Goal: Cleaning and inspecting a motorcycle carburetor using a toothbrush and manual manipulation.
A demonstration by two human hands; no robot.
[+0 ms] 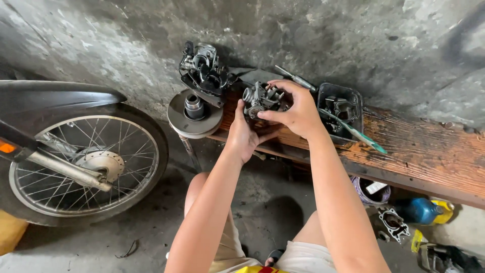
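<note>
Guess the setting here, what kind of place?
Likely a small motorcycle repair shop: a spoked motorcycle wheel by a rough concrete wall, a worn wooden bench with engine parts, both hands on a grey metal carburetor.

soft even daylight, sharp focus, mild edge distortion, faint shadows underneath.

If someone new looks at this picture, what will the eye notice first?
Both hands, left hand and right hand, hold a small metal carburetor over a worn wooden bench at centre. At left stands a spoked motorcycle wheel; a round metal disc lies on the bench's end.
</note>
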